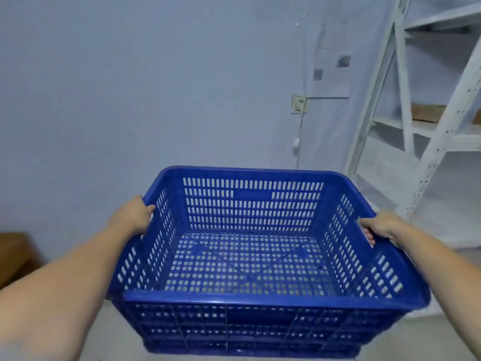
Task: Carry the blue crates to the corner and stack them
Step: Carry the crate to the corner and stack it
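Note:
A blue perforated plastic crate (250, 256) fills the lower middle of the head view, held up in front of me with its open top toward the camera. Nothing lies inside it. My left hand (131, 216) grips the crate's left rim, fingers curled over the edge. My right hand (378, 227) grips the right rim the same way, fingertips showing inside the wall. The crate is off the floor, tilted slightly toward me. No other blue crate shows.
A pale blue wall stands straight ahead, with a wall socket (299, 103) and a hanging cord. White metal shelving (426, 131) rises at the right, a cardboard box (428, 113) on one shelf. A brown box (13, 254) sits at the left edge. Grey floor shows below.

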